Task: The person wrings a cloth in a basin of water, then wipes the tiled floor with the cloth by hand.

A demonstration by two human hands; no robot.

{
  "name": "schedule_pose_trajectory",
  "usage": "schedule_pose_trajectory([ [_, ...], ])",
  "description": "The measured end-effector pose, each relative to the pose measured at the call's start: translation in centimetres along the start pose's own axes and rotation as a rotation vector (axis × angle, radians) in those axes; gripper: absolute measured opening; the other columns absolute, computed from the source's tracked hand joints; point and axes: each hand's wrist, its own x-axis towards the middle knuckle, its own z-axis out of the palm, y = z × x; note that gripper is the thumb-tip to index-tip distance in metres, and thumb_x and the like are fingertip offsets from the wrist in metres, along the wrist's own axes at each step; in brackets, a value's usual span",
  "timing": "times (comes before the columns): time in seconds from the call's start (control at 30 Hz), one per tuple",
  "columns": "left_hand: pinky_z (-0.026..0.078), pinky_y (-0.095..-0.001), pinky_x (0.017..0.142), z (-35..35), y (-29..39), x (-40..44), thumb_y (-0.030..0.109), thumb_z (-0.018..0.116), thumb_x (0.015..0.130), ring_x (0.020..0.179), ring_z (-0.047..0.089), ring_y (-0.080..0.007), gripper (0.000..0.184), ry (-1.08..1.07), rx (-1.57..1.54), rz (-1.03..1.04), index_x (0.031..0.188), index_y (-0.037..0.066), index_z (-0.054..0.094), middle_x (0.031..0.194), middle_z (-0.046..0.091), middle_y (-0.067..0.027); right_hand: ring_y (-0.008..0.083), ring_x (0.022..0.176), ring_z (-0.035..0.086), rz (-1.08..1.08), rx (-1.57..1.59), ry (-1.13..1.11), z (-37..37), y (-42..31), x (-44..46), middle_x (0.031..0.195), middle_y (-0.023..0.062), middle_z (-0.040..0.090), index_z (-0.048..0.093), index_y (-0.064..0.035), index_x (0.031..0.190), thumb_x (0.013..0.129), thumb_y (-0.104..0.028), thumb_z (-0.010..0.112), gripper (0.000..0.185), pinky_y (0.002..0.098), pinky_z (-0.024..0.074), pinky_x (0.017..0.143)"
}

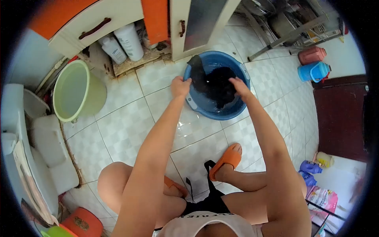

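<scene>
A blue basin [218, 114] stands on the tiled floor, with black cloth [221, 85] lying in it and partly over its upper left rim. My left hand [181, 86] is closed at the basin's left rim; what it pinches there is too small to make out. At the basin's right side, my right hand [240, 87] has its fingers closed on the edge of the black cloth. Some water shows in the basin around the cloth.
A pale green bucket [96, 94] of water stands at the left. White bottles [129, 41] sit under the cabinet [114, 14]. A metal rack [276, 41], a red jug [311, 55] and a blue jug [313, 72] are at the upper right. My orange slippers [228, 160] are below the basin.
</scene>
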Motion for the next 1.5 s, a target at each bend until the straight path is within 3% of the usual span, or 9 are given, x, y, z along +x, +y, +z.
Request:
schedule_pose_trajectory([
  [0.27, 0.050, -0.0464, 0.070, -9.7, 0.0, -0.1, 0.044, 0.069, 0.075, 0.078, 0.065, -0.0377, 0.040, 0.241, 0.251, -0.060, 0.079, 0.004, 0.066, 0.080, 0.067, -0.0189, 0.0414, 0.130, 0.036, -0.744, -1.010, -0.010, 10.0, -0.9, -0.9, 0.150, 0.0190, 0.024, 0.025, -0.0149, 0.146, 0.068, -0.029, 0.075, 0.094, 0.0498, 0.0373, 0.104],
  [0.5, 0.049, -0.0471, 0.080, -12.5, -1.2, -0.3, 0.041, 0.060, 0.083, 0.095, 0.062, -0.0380, 0.041, 0.277, 0.447, -0.128, 0.100, 0.003, 0.063, 0.098, 0.066, -0.0211, 0.0435, 0.142, 0.004, -0.729, -1.298, -0.159, 18.7, 2.6, -1.2, 0.156, 0.0155, 0.007, 0.027, -0.0139, 0.148, 0.078, -0.052, 0.061, 0.086, 0.0676, 0.0103, 0.108],
  [0.57, 0.044, -0.0473, 0.088, -10.3, -1.2, -0.3, 0.028, 0.064, 0.080, 0.114, 0.052, -0.0377, 0.046, 0.643, 0.584, 0.441, 0.118, 0.004, 0.055, 0.120, 0.056, -0.0219, 0.0431, 0.141, 0.008, -0.695, -1.448, -0.138, 19.6, 2.3, -0.2, 0.153, 0.0179, 0.017, 0.033, -0.0113, 0.145, 0.077, -0.054, 0.060, 0.084, 0.0671, 0.0116, 0.107],
  [0.63, 0.032, -0.0494, 0.104, -9.2, 0.4, 0.0, 0.018, 0.064, 0.079, 0.131, 0.035, -0.0379, 0.061, 0.234, 0.514, 0.686, 0.135, 0.005, 0.042, 0.141, 0.040, -0.0193, 0.0434, 0.140, 0.011, -0.638, -1.548, -0.166, 19.9, 1.5, 0.3, 0.152, 0.0185, 0.021, 0.035, -0.0100, 0.144, 0.077, -0.053, 0.061, 0.084, 0.0658, 0.0136, 0.108],
  [0.93, 0.029, -0.0508, 0.108, -2.6, -5.2, -0.1, 0.044, 0.051, 0.089, 0.129, 0.036, -0.0378, 0.062, -0.009, 0.485, -0.089, 0.138, 0.008, 0.040, 0.138, 0.043, -0.0222, 0.0423, 0.129, 0.036, -0.247, -0.763, 0.010, 17.9, 0.4, 0.5, 0.141, 0.0241, 0.035, 0.029, -0.0148, 0.145, 0.068, -0.037, 0.071, 0.090, 0.0469, 0.0349, 0.106],
  [1.0, 0.031, -0.0510, 0.106, -2.0, -4.8, 0.6, 0.050, 0.045, 0.091, 0.127, 0.042, -0.0364, 0.061, 0.013, 0.259, -0.290, 0.136, 0.009, 0.044, 0.138, 0.045, -0.0189, 0.0326, 0.112, 0.055, -0.063, 0.015, -0.262, 17.7, 0.8, 1.1, 0.126, 0.0198, 0.052, 0.031, -0.0073, 0.142, 0.066, -0.021, 0.075, 0.089, 0.0381, 0.0434, 0.097],
  [1.07, 0.031, -0.0527, 0.106, -2.5, -5.3, 1.8, 0.056, 0.041, 0.092, 0.125, 0.046, -0.0359, 0.063, -0.251, -0.927, -0.781, 0.135, 0.011, 0.047, 0.136, 0.050, -0.0147, 0.0270, 0.105, 0.058, -0.061, 0.300, -0.341, 18.0, -0.9, -1.2, 0.116, 0.0148, 0.059, 0.039, -0.0043, 0.136, 0.066, -0.018, 0.076, 0.080, 0.0348, 0.0460, 0.091],
  [1.27, 0.045, -0.0495, 0.095, -5.6, -4.9, 3.9, 0.063, 0.057, 0.082, 0.107, 0.059, -0.0310, 0.063, -0.533, -1.265, -0.594, 0.120, 0.014, 0.061, 0.117, 0.062, -0.0127, 0.0403, 0.102, 0.061, -0.613, -0.193, -0.037, 20.6, -5.4, -9.5, 0.107, 0.0271, 0.064, 0.057, 0.0011, 0.119, 0.076, -0.059, 0.064, 0.075, 0.0409, 0.0479, 0.088],
  [1.5, 0.050, -0.0401, 0.088, -6.1, 0.2, 0.5, 0.028, 0.069, 0.083, 0.104, 0.060, -0.0279, 0.056, -0.051, -0.574, -0.370, 0.130, 0.002, 0.051, 0.120, 0.059, -0.0168, 0.0419, 0.089, 0.062, -0.680, -0.577, 0.246, 16.5, -4.5, -4.1, 0.097, 0.0262, 0.062, 0.050, -0.0008, 0.109, 0.084, -0.044, 0.059, 0.051, 0.0482, 0.0501, 0.077],
])
